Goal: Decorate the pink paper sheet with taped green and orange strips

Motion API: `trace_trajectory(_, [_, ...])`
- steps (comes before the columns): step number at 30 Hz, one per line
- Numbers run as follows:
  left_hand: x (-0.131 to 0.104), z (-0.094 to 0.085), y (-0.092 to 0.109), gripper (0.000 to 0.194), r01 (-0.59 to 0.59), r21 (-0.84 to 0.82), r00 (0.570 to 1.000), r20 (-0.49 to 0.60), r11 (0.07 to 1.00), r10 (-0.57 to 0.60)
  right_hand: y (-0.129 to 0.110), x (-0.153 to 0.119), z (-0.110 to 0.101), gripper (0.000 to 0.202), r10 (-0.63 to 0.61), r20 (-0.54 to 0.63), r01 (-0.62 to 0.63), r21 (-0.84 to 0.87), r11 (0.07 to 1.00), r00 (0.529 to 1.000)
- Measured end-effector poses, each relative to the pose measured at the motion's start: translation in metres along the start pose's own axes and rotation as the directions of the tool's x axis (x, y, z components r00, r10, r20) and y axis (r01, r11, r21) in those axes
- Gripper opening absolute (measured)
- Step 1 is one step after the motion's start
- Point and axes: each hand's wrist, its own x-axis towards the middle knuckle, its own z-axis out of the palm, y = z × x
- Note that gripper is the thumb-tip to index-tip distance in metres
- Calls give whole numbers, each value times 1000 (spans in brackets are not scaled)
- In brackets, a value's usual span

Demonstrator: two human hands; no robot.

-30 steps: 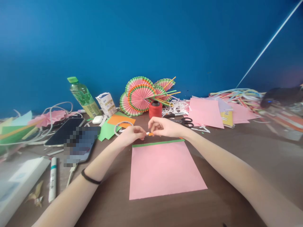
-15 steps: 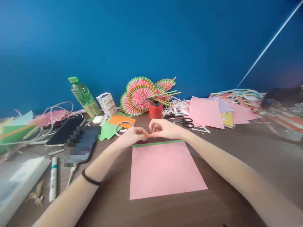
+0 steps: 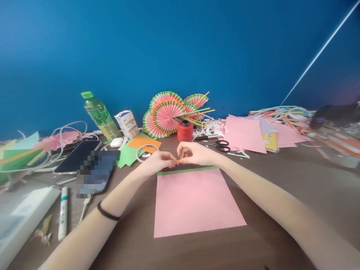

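My left hand point(image 3: 161, 161) and my right hand point(image 3: 194, 153) meet fingertip to fingertip above the far edge of a pink paper sheet point(image 3: 194, 202). Both pinch a small orange paper strip point(image 3: 177, 162), most of which my fingers hide. A green strip point(image 3: 187, 171) runs along the sheet's far edge, and the sheet lies flat on the table. Just behind my right hand stands a spool of red thread point(image 3: 185, 133). A roll of tape point(image 3: 138, 153) lies beside my left hand, partly over green paper point(image 3: 126, 157) and orange paper point(image 3: 140, 142).
Pleated paper fans point(image 3: 170, 116) lean on the blue wall. Scissors point(image 3: 222, 146) and pink sheets point(image 3: 244, 133) lie at the right. Leftward are a green bottle point(image 3: 101, 116), a small carton point(image 3: 127, 124), two phones point(image 3: 77, 156), a marker point(image 3: 63, 213) and cables.
Almost nothing differs. My fingertips, with the orange strip between them, have shifted very slightly; the pink sheet stays where it was.
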Motion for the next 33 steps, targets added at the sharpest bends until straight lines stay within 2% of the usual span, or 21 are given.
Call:
trace_trajectory(8, [0,1,0,14,-1,-11,1000,16,1000,1,2,1,1,18,1,-3,-1,9,1000,1000])
trace_trajectory(13, [0,2,-2,14,-55,0,998,38,998,55,2,1,2,17,-10,8,10,0,1000,1000])
trace_trajectory(22, [-1,-2,-3,12,-61,18,996,67,998,59,-5,-2,-9,17,85,71,-70,-194,979,994])
trace_trajectory(28, [1,-1,-4,13,-99,102,993,81,990,90,-9,-2,-6,15,112,115,-75,-286,955,987])
trace_trajectory(33, [1,-1,-3,18,-176,198,984,76,964,164,-11,-2,-3,10,108,120,-66,-312,948,987])
